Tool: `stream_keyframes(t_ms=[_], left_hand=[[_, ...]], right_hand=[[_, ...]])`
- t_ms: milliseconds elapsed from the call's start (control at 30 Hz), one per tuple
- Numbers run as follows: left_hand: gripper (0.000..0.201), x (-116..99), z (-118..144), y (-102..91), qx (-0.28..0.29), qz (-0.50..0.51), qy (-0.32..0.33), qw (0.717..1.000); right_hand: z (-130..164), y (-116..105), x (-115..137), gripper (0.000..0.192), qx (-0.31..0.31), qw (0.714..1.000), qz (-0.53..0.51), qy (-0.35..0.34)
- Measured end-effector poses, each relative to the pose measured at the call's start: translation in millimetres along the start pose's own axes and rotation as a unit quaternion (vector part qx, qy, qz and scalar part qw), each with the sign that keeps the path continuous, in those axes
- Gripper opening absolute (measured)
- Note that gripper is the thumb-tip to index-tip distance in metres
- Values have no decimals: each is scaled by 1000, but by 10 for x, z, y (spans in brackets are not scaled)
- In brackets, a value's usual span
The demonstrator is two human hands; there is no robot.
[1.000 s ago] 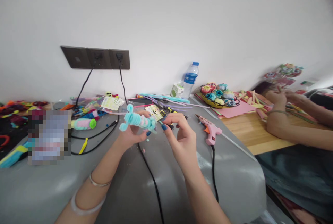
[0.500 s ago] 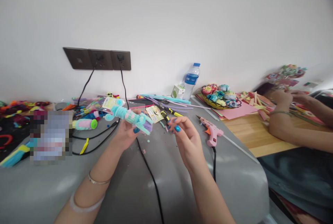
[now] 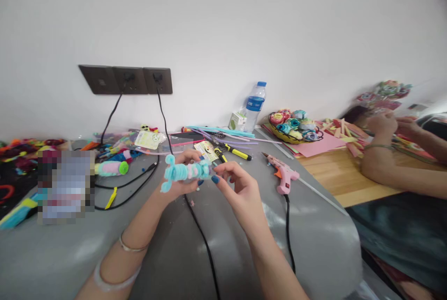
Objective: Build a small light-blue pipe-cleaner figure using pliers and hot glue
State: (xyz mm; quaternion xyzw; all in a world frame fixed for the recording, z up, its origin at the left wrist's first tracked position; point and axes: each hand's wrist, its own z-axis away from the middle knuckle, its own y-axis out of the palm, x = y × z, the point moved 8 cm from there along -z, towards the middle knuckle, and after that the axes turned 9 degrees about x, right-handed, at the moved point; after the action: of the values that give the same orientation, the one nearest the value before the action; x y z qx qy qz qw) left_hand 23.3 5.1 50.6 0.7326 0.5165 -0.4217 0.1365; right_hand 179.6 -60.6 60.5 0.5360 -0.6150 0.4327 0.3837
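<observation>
A light-blue pipe-cleaner figure (image 3: 179,172) lies sideways above the grey table, with two curled loops at its left end and pink bits near its middle. My left hand (image 3: 174,188) is closed around it from behind and below. At the figure's right end, the thumb and fingers of my right hand (image 3: 240,188) are pinched together on its tip. That tip is mostly covered by my fingers. Just behind my hands lie pliers with yellow-and-black handles (image 3: 239,152) and a printed card (image 3: 206,150). To the right rests a pink glue gun (image 3: 285,180).
Purple and blue pipe cleaners (image 3: 223,131), a water bottle (image 3: 254,107) and a small box (image 3: 238,121) stand along the wall. A basket of paper flowers (image 3: 295,136) sits farther right. A co-worker's hands (image 3: 382,123) work there. Black cable (image 3: 204,239) crosses the table (image 3: 167,263).
My right hand has moved left and up to the figure's right end. The figure has turned from slanting to nearly level, its looped end now facing me more.
</observation>
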Motion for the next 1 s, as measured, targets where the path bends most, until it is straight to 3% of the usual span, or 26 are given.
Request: stream_keyframes(t_ms=[233,400,633,1000], left_hand=[[34,-164,-42,42,22,-39,20,999],[33,-165,-45,48,25,-39,18,999],[30,-223,-51,58,17,-31,64,997],[34,-210,-49,76,32,-30,58,997]], right_hand=[[-24,11,10,10,1,1000,20,-16],[-35,28,2,8,5,1000,25,-7],[-42,37,41,5,11,1000,22,-8],[-42,28,29,7,8,1000,28,-11]])
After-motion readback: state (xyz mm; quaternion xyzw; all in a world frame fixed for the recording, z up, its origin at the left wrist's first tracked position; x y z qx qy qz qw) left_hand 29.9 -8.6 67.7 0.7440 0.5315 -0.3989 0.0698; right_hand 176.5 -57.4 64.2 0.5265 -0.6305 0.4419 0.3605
